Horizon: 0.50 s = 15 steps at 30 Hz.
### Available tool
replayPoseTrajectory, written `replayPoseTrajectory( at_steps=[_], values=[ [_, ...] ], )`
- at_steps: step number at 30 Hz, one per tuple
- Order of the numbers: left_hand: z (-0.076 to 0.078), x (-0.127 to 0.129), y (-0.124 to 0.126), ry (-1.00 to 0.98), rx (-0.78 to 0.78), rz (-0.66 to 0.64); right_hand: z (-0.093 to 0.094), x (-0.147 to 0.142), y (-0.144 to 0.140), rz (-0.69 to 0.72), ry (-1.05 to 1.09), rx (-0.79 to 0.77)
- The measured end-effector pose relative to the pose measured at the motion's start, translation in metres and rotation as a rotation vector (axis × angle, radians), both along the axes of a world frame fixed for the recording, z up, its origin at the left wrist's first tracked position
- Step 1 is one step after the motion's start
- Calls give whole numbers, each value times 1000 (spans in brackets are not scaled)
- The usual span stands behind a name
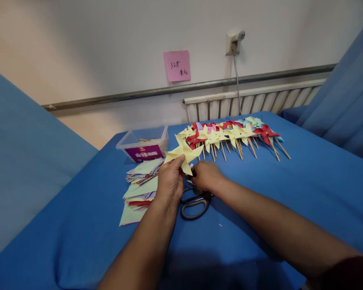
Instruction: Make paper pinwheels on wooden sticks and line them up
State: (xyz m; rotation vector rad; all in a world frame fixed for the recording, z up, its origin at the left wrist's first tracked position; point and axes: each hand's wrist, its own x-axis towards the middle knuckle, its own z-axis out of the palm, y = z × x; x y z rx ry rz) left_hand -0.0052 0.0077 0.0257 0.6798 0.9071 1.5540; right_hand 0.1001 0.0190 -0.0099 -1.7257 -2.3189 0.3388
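Observation:
My left hand (169,182) pinches a yellow paper pinwheel (184,154) by its lower edge, holding it just above the blue cloth. My right hand (206,176) is curled right beside it at the pinwheel's lower right; what its fingers grip is hidden. Black-handled scissors (194,204) lie on the cloth under both wrists. A stack of coloured paper squares (140,189) sits to the left of my left hand.
A row of finished pinwheels on sticks (234,135) lies further back. A clear plastic box (143,143) with a purple label stands at the back left. Blue cloth (260,193) covers the table. On the wall are a radiator (254,100) and a pink note (177,65).

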Motion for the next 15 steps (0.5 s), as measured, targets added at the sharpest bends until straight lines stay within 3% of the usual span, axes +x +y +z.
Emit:
replayPoseTrajectory(
  at_steps=[8,15],
  values=[
    [-1,0,-1,4,2,-9,-5,0,-5,69,13,63],
    [1,-1,-2,16,-17,19,-9,11,-3,80,307,95]
  ],
)
